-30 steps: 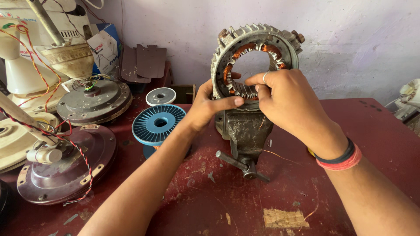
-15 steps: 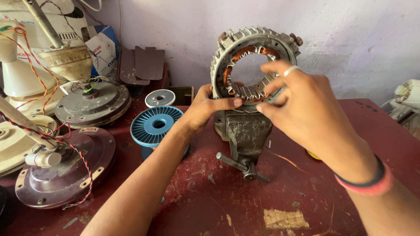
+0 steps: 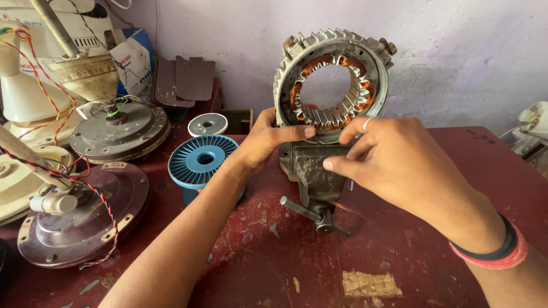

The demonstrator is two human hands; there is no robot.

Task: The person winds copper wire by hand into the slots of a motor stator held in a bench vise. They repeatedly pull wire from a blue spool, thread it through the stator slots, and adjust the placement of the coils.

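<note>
Red workbench: left hand grips the stator; right hand, half-curled, hides the vise top.

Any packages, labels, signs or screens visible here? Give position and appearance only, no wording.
Blue and white cardboard box: far left at the back, against the wall behind the fan motors; tilted, white front face with print, blue side.
Cream plastic fan housing with a printed mark: far left edge, beside the box; pale cream, small red print.
No signs or screens in view.
</note>
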